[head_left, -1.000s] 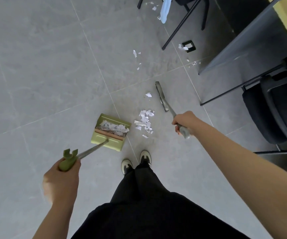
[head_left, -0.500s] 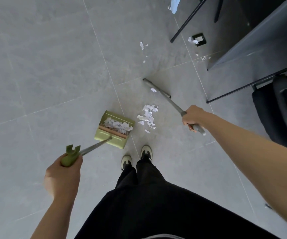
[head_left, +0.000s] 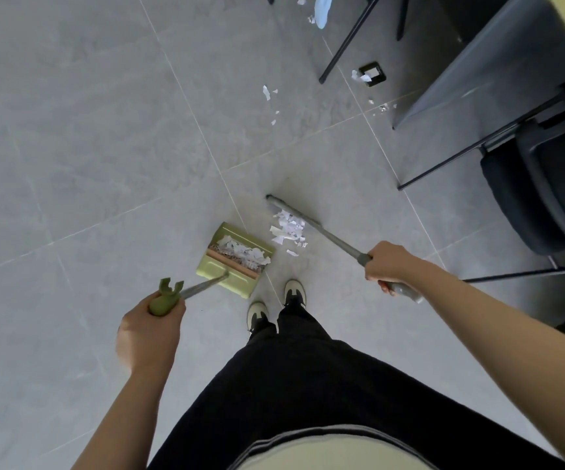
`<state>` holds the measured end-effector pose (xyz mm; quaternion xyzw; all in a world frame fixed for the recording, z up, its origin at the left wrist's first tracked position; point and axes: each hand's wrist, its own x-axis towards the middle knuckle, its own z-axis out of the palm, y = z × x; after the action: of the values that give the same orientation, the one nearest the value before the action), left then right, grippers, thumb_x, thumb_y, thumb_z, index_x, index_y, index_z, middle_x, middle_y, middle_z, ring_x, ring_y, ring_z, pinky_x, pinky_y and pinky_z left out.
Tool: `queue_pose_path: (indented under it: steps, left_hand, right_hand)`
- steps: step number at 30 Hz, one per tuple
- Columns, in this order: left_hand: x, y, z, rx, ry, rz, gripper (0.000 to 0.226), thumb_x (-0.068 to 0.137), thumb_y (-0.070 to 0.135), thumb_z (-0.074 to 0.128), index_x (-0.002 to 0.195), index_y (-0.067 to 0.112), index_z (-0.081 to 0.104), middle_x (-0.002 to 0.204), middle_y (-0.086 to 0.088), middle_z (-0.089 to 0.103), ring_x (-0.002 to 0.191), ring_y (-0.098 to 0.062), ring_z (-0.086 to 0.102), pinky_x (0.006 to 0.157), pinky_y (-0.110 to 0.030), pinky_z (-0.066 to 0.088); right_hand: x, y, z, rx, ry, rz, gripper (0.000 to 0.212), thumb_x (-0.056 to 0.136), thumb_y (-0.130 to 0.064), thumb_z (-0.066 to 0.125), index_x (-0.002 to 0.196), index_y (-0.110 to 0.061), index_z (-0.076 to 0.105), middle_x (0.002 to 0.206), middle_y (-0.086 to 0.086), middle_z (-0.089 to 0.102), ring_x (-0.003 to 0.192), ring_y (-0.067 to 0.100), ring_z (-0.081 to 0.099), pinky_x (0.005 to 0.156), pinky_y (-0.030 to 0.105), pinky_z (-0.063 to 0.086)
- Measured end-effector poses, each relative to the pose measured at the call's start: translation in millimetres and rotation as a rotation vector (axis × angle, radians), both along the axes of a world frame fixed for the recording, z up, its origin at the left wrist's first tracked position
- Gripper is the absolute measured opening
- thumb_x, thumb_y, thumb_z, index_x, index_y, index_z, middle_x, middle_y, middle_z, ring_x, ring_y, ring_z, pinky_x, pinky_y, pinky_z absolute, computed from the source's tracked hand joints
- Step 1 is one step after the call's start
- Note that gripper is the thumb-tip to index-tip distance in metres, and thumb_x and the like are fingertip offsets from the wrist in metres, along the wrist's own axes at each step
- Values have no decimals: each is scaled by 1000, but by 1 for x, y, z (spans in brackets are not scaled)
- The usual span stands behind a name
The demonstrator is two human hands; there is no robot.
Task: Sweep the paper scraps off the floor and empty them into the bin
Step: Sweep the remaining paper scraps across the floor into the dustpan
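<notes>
A heap of paper scraps point(head_left: 288, 228) lies on the grey floor point(head_left: 88, 147), tight against the broom point(head_left: 311, 225) and just beside the open mouth of the green dustpan point(head_left: 237, 262), which holds more scraps. Right hand point(head_left: 388, 264), fingers wrapped round the broom's grey handle. Left hand point(head_left: 150, 330) grips the dustpan's green handle top. Two shoes point(head_left: 276, 305) stand just behind the pan. Further scraps point(head_left: 269, 96) lie well apart, near the black chair point(head_left: 545, 198) legs.
</notes>
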<state>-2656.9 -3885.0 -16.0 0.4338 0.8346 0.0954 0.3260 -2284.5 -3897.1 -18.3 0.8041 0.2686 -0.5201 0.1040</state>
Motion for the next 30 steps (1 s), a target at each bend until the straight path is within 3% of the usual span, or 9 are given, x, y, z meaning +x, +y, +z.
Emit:
queue_pose_path:
  steps: [7,14,18,24,30]
  left_hand:
    - [-13,5,-4,-30,36,-93,15,83,35,68,73,26,64,62,-5,59,61,-26,55,54,-28,39]
    - [-22,5,-14,-71,47,-204,8,84,39,65,81,32,68,62,-1,60,63,-25,57,57,-30,40]
    - [-26,8,-19,-55,62,-281,6,87,39,64,83,35,66,63,1,60,66,-27,58,59,-31,42]
    - [-29,24,-22,-78,119,-385,10,88,40,63,82,33,66,62,-1,60,63,-26,58,57,-30,42]
    - [-18,38,-26,-77,133,-418,9,87,36,62,83,30,68,64,-1,61,65,-27,58,60,-31,43]
  right_hand:
    - [-2,-24,4,32,-8,-159,15,84,0,54,98,5,57,56,15,55,43,23,50,45,26,43]
    - [-3,-21,-15,2,-11,-385,6,84,4,57,88,4,52,59,11,50,41,20,47,44,26,41]
    - [-13,-21,-16,-24,20,-397,6,84,8,52,83,2,49,59,11,46,43,20,45,46,26,39]
    - [-40,-29,-17,-64,100,-410,8,85,9,50,90,3,48,58,11,47,32,18,43,41,23,39]
    - [-64,-38,-18,-87,180,-261,18,84,8,52,101,8,51,54,14,52,39,21,49,43,25,43]
